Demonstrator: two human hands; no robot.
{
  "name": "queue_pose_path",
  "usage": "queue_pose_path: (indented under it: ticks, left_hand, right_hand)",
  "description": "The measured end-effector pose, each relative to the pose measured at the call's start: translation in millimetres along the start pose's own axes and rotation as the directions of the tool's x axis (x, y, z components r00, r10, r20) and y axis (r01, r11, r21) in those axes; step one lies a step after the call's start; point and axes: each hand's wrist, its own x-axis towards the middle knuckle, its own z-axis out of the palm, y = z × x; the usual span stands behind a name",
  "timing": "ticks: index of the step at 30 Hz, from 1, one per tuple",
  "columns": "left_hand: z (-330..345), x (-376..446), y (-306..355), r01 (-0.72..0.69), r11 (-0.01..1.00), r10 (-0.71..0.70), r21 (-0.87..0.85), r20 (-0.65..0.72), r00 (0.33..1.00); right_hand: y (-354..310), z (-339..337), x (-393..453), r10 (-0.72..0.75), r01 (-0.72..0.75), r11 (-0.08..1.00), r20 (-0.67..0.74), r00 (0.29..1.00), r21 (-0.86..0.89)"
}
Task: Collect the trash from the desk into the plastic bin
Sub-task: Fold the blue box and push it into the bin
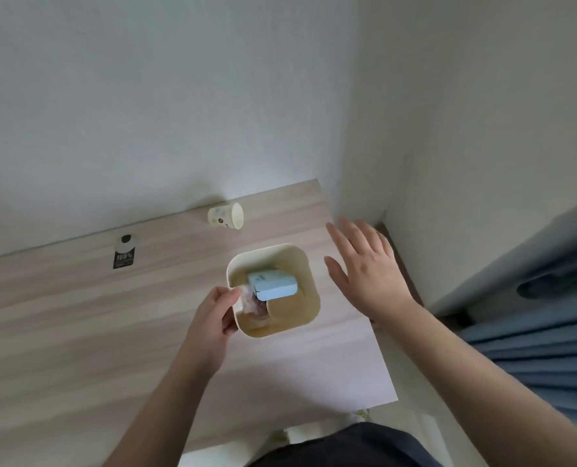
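Left hand (213, 315) pinching a crumpled clear wrapper (251, 303) right at the near-left rim of the cream plastic bin (310, 298), fingers curled round it, wrapper already hanging over the opening. Light blue box (273, 285) lying inside, propped at a slant across the bin. Right hand (364, 267) spread flat and empty, hovering just right of the bin, not touching anything as far as can be told.

Key bit for what's next: paper cup (226, 215) tipped on its side at the back edge of the desk (78, 332), close to the wall, beyond the bin and a little to its left. Long axis running roughly left-right along the wall, open mouth facing right. So from the free right hand, up and to the left, reaching past the far side of the bin. Left hand roughly as near, but busy. Probably the right hand's job, coming in from the mouth end.

Small dark thing (123, 253) further left on the desk, too blurry to name, maybe a packet or a label.
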Motion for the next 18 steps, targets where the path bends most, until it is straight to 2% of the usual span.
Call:
queue_pose_path:
  ticks: [10, 18]
  left_hand:
    - [-30, -5, 8, -0.06, 0.991, 0.034, -0.122, -0.204, 0.978]
    - [-66, 1, 5, -0.115, 0.967, 0.025, -0.229, -0.361, 0.932]
  right_hand:
    - [-33, 26, 76, -0.192, 0.188, 0.981, 0.101, 0.976, 0.046]
    - [-76, 91, 146, -0.284, 0.276, 0.959, 0.213, 0.935, 0.065]
